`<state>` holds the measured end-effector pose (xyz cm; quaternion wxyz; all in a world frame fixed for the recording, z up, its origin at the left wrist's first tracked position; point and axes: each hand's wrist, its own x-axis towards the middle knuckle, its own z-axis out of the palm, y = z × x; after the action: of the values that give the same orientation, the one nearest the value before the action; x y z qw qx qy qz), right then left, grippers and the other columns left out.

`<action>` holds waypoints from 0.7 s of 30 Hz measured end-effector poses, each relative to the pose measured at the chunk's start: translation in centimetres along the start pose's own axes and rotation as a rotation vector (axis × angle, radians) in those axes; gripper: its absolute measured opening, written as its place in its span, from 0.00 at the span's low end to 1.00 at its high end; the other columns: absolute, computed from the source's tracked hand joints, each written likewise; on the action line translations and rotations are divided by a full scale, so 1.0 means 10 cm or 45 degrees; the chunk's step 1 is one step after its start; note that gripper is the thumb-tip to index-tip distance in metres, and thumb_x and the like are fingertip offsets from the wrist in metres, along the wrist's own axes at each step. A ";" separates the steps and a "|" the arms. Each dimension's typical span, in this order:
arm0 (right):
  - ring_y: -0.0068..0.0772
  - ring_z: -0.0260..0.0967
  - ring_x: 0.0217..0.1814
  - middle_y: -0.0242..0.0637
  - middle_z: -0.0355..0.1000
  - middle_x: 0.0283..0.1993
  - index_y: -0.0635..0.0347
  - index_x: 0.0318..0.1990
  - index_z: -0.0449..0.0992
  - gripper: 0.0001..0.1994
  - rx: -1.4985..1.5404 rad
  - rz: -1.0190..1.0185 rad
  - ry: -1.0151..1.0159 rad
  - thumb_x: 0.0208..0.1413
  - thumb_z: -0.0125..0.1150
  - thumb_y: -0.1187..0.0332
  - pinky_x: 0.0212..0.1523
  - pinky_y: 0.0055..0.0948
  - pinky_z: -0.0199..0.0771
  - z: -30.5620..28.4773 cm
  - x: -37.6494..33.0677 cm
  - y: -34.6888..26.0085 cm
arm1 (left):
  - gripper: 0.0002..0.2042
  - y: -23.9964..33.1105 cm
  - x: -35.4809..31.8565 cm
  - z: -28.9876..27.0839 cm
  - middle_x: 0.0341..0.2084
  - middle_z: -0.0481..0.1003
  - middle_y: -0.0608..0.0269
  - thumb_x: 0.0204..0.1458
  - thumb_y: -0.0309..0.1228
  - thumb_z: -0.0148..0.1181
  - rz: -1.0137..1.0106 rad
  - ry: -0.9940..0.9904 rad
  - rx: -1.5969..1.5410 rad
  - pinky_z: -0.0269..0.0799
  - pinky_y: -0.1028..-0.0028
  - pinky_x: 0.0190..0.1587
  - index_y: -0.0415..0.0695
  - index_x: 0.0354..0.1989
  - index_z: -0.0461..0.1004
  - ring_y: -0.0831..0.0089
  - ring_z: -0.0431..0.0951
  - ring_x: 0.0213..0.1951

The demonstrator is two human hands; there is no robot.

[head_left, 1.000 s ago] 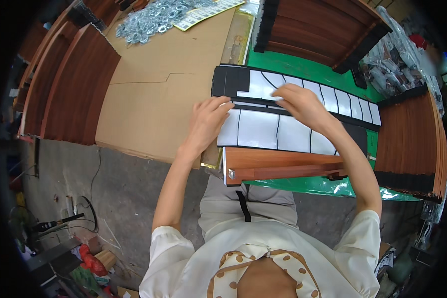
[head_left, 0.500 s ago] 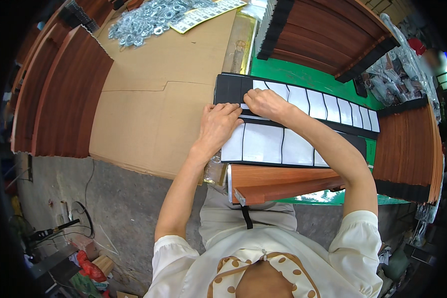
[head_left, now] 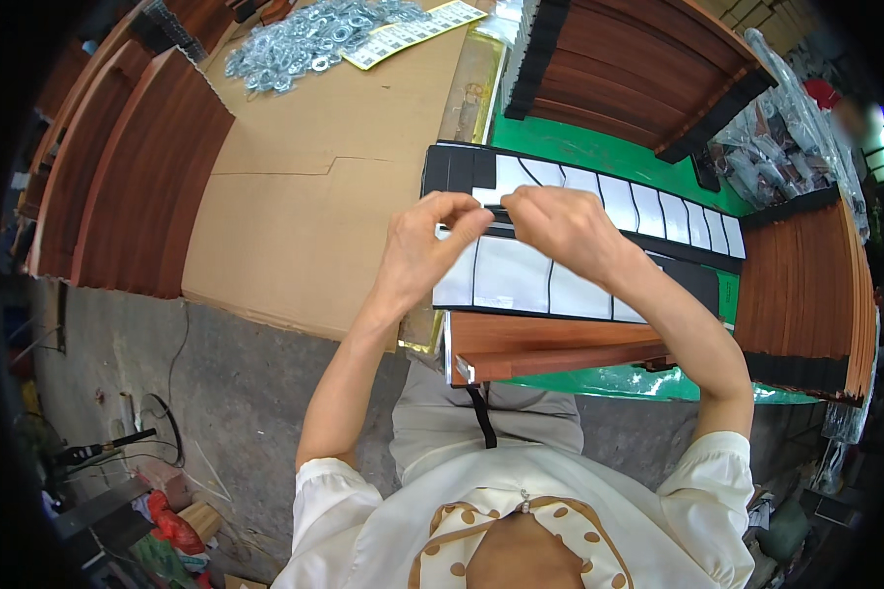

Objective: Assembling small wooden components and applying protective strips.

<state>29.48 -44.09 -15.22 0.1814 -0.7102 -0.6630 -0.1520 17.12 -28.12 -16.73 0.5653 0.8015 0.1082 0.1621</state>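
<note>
My left hand (head_left: 427,239) pinches with thumb and forefinger at one end of a thin black strip (head_left: 497,212), just above the near row of white-faced pieces (head_left: 511,278). Closed on the strip's other end is my right hand (head_left: 558,221), its knuckles up and its fingertips mostly hidden. Behind both hands lies a far row of white-faced pieces (head_left: 614,201) parted by dark wavy lines. Bare black pieces (head_left: 452,167) lie at this row's left end.
Brown slatted stacks (head_left: 801,294) stand right, far right and left. Metal rings (head_left: 309,44) and a yellow-edged label sheet (head_left: 417,32) lie on the cardboard (head_left: 304,226). A reddish-brown board (head_left: 550,344) lies along the near side of the green surface (head_left: 599,147).
Both hands have lifted off the far row and come slightly nearer me, with the thin black strip between them. More white shows at that row's left end.
</note>
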 end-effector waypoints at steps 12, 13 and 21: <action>0.36 0.73 0.35 0.41 0.73 0.37 0.63 0.41 0.76 0.14 0.702 0.247 0.025 0.44 0.65 0.75 0.33 0.29 0.75 -0.75 -0.30 -0.86 | 0.08 0.55 -0.88 -0.09 0.24 0.75 0.62 0.39 0.20 0.64 0.567 0.021 0.291 0.65 0.76 0.31 0.37 0.30 0.76 0.74 0.72 0.24; 0.36 0.73 0.35 0.41 0.73 0.37 0.63 0.41 0.76 0.14 0.704 0.244 0.028 0.44 0.65 0.75 0.33 0.29 0.75 -0.75 -0.33 -0.92 | 0.09 0.56 -0.94 -0.10 0.24 0.75 0.62 0.38 0.21 0.65 0.686 0.038 0.349 0.64 0.75 0.31 0.37 0.31 0.76 0.73 0.72 0.24; 0.37 0.71 0.34 0.39 0.73 0.35 0.63 0.37 0.75 0.14 0.604 0.243 0.107 0.39 0.67 0.77 0.32 0.31 0.74 -0.68 -0.53 -1.29 | 0.16 0.43 -1.30 -0.10 0.31 0.76 0.59 0.38 0.25 0.68 0.738 0.060 0.383 0.66 0.73 0.34 0.37 0.37 0.75 0.70 0.74 0.28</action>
<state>16.42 -51.19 -10.88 0.3840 -0.7001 -0.6020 -0.0038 4.67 -33.37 -14.17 0.3684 0.8695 -0.0884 0.3170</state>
